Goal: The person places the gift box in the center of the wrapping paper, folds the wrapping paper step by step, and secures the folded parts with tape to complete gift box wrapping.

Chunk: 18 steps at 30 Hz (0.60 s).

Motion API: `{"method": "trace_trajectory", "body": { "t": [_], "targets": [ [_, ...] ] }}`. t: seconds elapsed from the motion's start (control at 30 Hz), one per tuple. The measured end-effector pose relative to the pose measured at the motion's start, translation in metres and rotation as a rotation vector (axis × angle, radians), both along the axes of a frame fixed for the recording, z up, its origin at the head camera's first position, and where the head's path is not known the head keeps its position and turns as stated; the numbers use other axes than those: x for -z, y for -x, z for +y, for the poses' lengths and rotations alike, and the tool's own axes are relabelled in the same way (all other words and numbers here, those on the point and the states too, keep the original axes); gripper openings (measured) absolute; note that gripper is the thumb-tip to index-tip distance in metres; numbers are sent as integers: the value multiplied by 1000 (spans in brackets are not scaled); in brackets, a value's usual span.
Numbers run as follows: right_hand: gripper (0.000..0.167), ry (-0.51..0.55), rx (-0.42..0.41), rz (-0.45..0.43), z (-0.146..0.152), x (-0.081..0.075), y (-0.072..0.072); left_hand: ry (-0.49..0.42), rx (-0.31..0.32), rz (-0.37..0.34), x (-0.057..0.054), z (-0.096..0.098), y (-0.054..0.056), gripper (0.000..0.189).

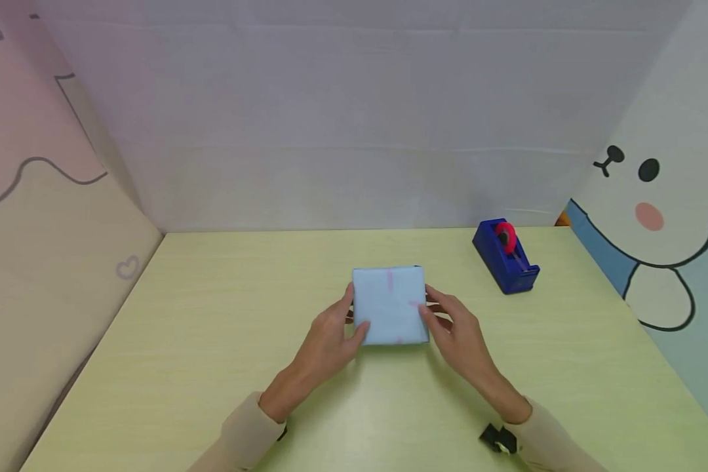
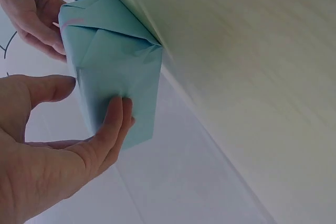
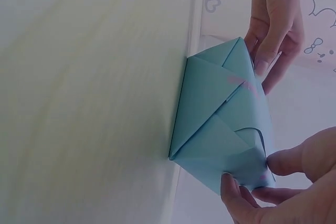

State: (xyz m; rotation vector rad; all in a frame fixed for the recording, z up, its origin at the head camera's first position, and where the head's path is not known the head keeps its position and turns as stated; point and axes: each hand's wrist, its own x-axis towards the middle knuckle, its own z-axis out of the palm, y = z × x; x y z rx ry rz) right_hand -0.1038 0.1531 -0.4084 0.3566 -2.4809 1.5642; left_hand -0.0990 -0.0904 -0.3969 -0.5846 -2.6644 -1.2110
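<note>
A box wrapped in light blue paper (image 1: pixel 389 305), with pink strips on its top, is between both hands over the middle of the table. My left hand (image 1: pixel 329 334) holds its left side, thumb at the upper edge and fingers against the side. On the right side my right hand (image 1: pixel 459 334) grips it with thumb and fingers. Folded paper flaps show on the wrapped box (image 3: pixel 215 108) in the right wrist view, a pink strip across one fold. In the left wrist view, left fingertips press the wrapped box's (image 2: pixel 121 56) end face.
A blue tape dispenser (image 1: pixel 506 259) with a pinkish-red roll stands at the back right of the pale table (image 1: pixel 224 314). A white backdrop (image 1: pixel 354 131) rises behind the table, with printed panels at both sides, the right one bearing a cartoon face (image 1: pixel 649 196).
</note>
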Motion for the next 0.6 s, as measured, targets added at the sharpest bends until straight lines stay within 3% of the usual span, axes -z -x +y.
{"method": "trace_trajectory", "body": {
  "t": [0.43, 0.6],
  "targets": [
    [41, -10, -33, -37, 0, 3, 1, -5, 32, -31, 1, 1, 0, 65],
    [42, -20, -57, -60, 0, 4, 2, 46, 28, -36, 2, 1, 1, 59]
  ]
}}
